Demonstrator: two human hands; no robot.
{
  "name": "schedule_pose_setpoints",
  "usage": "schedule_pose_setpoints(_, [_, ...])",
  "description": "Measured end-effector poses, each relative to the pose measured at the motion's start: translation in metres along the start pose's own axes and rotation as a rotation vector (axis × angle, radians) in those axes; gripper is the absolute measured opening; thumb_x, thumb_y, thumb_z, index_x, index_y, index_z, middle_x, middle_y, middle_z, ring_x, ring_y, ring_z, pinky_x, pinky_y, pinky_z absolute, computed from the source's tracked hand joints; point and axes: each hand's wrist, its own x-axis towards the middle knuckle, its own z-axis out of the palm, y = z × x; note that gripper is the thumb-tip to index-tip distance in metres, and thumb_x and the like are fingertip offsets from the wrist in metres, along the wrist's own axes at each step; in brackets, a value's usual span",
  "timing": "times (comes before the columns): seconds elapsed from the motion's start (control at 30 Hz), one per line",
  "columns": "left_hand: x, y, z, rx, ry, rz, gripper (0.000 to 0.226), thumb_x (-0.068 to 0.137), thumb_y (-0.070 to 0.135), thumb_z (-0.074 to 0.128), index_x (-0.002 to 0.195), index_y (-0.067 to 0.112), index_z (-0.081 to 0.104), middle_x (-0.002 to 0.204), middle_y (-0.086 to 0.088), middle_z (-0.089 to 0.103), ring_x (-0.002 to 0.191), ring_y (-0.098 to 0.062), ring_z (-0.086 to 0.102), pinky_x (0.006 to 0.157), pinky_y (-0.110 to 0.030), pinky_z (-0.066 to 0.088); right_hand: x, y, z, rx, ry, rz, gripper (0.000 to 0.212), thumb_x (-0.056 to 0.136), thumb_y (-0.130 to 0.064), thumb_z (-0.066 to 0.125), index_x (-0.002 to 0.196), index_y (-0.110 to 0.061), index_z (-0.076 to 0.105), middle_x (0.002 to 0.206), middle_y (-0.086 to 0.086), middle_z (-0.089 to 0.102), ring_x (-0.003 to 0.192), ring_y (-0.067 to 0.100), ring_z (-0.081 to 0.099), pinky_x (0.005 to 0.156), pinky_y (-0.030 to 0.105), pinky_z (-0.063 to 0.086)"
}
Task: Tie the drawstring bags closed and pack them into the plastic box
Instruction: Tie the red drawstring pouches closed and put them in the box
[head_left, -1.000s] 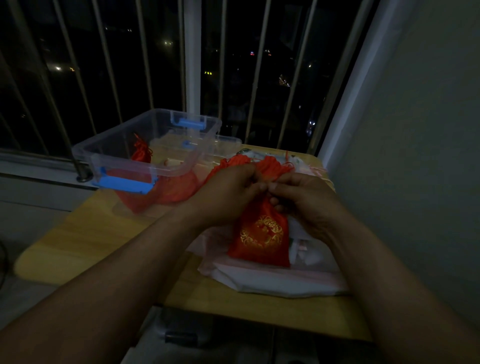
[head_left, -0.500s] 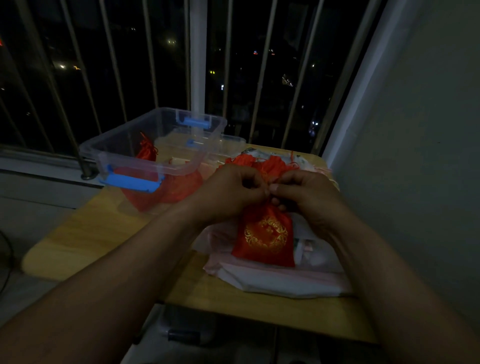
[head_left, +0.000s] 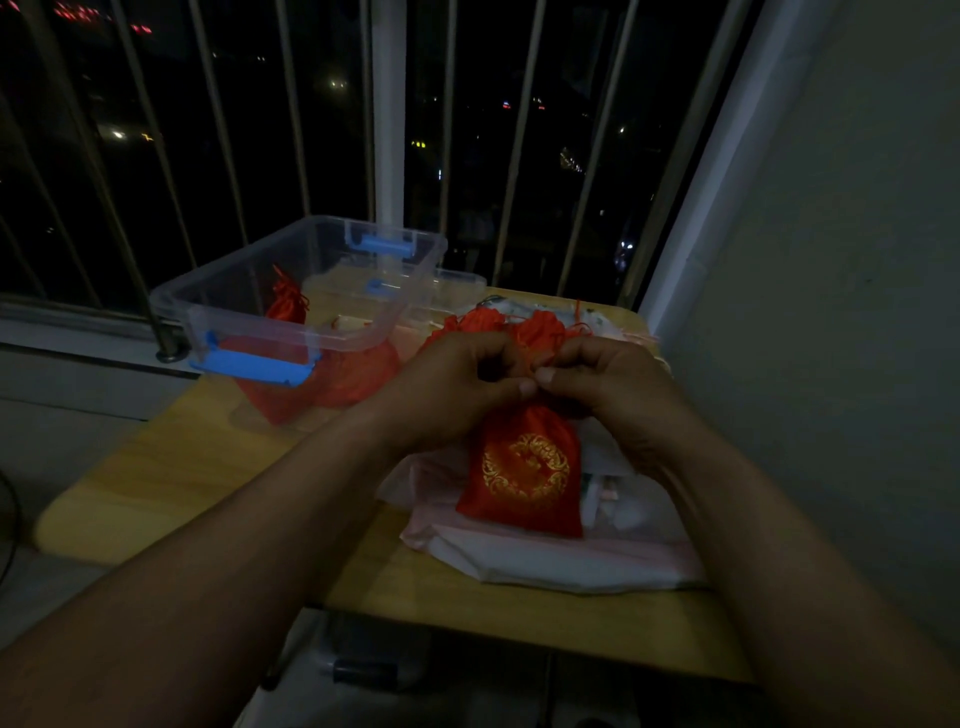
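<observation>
A red drawstring bag with a gold round emblem lies on white and pink wrapping at the table's right side. My left hand and my right hand meet over its gathered neck, and each pinches the thin red drawstring between thumb and fingertips. The clear plastic box with blue latches stands at the back left. It holds red bags, one upright and others low against its front wall.
More red bags lie behind my hands. The white and pink wrapping spreads over the wooden table. A clear lid sits behind the box. Window bars run along the back and a wall stands close on the right.
My fingertips have shifted slightly on the drawstring at the bag's neck, and the view has drifted a little. The bag stays in the same place.
</observation>
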Motion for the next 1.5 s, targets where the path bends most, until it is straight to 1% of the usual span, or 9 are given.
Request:
schedule_pose_setpoints(0.1, [0.000, -0.001, -0.002, 0.005, -0.027, -0.019, 0.008, 0.099, 0.022, 0.068, 0.098, 0.015, 0.072, 0.095, 0.003, 0.072, 0.089, -0.008, 0.069, 0.079, -0.028, 0.057, 0.001, 0.003, -0.001, -0.005, 0.022, -0.012, 0.006, 0.089, -0.009, 0.075, 0.087, -0.015, 0.075, 0.080, 0.007, 0.075, 0.075, 0.016, 0.070, 0.068, 0.027, 0.055])
schedule_pose_setpoints(0.3, [-0.001, 0.001, -0.001, -0.036, -0.021, -0.020, 0.008, 0.098, 0.021, 0.069, 0.098, 0.013, 0.072, 0.093, 0.000, 0.073, 0.087, -0.012, 0.070, 0.076, -0.027, 0.058, 0.000, 0.002, -0.003, 0.028, -0.009, -0.001, 0.006, 0.090, -0.007, 0.072, 0.088, -0.013, 0.074, 0.080, 0.007, 0.074, 0.075, 0.016, 0.070, 0.071, 0.028, 0.057])
schedule_pose_setpoints(0.53, [-0.002, 0.001, 0.001, -0.089, -0.009, 0.019, 0.009, 0.094, 0.015, 0.074, 0.094, 0.008, 0.069, 0.085, 0.001, 0.070, 0.075, -0.001, 0.063, 0.066, -0.016, 0.051, -0.002, 0.001, -0.003, 0.060, -0.042, -0.018, 0.004, 0.091, -0.007, 0.072, 0.091, -0.011, 0.074, 0.082, 0.010, 0.075, 0.077, 0.019, 0.072, 0.070, 0.027, 0.058])
schedule_pose_setpoints(0.77, [-0.002, -0.002, 0.005, -0.045, 0.000, 0.048, 0.006, 0.095, 0.017, 0.073, 0.099, 0.018, 0.069, 0.085, 0.011, 0.069, 0.077, 0.008, 0.064, 0.067, -0.010, 0.048, -0.004, 0.001, -0.003, -0.043, -0.023, -0.097, 0.004, 0.092, -0.007, 0.071, 0.095, -0.009, 0.073, 0.084, 0.009, 0.076, 0.076, 0.013, 0.072, 0.069, 0.023, 0.057])
schedule_pose_setpoints(1.03, [0.002, -0.007, 0.010, 0.060, 0.027, 0.062, 0.011, 0.098, 0.018, 0.068, 0.090, 0.011, 0.064, 0.079, -0.003, 0.065, 0.066, -0.004, 0.056, 0.060, -0.019, 0.045, -0.003, 0.006, 0.003, -0.291, 0.070, -0.231, 0.007, 0.092, -0.014, 0.073, 0.090, -0.021, 0.073, 0.090, -0.001, 0.074, 0.090, 0.019, 0.071, 0.086, 0.050, 0.059])
schedule_pose_setpoints(1.2, [0.003, -0.007, 0.016, 0.124, 0.084, 0.045, 0.006, 0.096, 0.020, 0.065, 0.094, 0.016, 0.062, 0.079, 0.001, 0.064, 0.071, -0.013, 0.061, 0.063, -0.035, 0.049, -0.006, 0.004, 0.012, -0.446, 0.101, -0.337, 0.011, 0.095, -0.017, 0.068, 0.094, -0.028, 0.070, 0.090, -0.014, 0.069, 0.088, -0.002, 0.063, 0.079, 0.018, 0.051])
schedule_pose_setpoints(1.27, [0.002, -0.004, 0.016, 0.097, 0.070, 0.063, 0.007, 0.099, 0.016, 0.062, 0.094, 0.020, 0.066, 0.077, 0.005, 0.066, 0.066, -0.004, 0.061, 0.059, -0.024, 0.046, -0.007, 0.003, 0.014, -0.449, 0.096, -0.348, 0.014, 0.096, -0.016, 0.067, 0.096, -0.030, 0.070, 0.092, -0.017, 0.068, 0.089, -0.006, 0.062, 0.074, 0.006, 0.044])
schedule_pose_setpoints(1.37, [0.002, -0.001, 0.011, 0.085, 0.040, 0.064, 0.014, 0.101, 0.016, 0.062, 0.092, 0.023, 0.068, 0.074, 0.010, 0.063, 0.064, 0.005, 0.057, 0.060, -0.015, 0.041, -0.006, 0.004, 0.012, -0.409, 0.097, -0.336, 0.015, 0.096, -0.013, 0.067, 0.097, -0.028, 0.071, 0.091, -0.017, 0.069, 0.086, -0.007, 0.063, 0.071, 0.005, 0.044])
schedule_pose_setpoints(1.5, [0.001, 0.001, 0.002, 0.006, 0.000, 0.019, 0.011, 0.100, 0.022, 0.066, 0.092, 0.015, 0.070, 0.079, 0.008, 0.064, 0.066, 0.007, 0.058, 0.060, -0.009, 0.043, -0.007, 0.004, 0.010, -0.273, 0.078, -0.281, 0.014, 0.098, -0.011, 0.065, 0.095, -0.023, 0.071, 0.077, -0.010, 0.068, 0.065, 0.006, 0.060, 0.058, 0.022, 0.048])
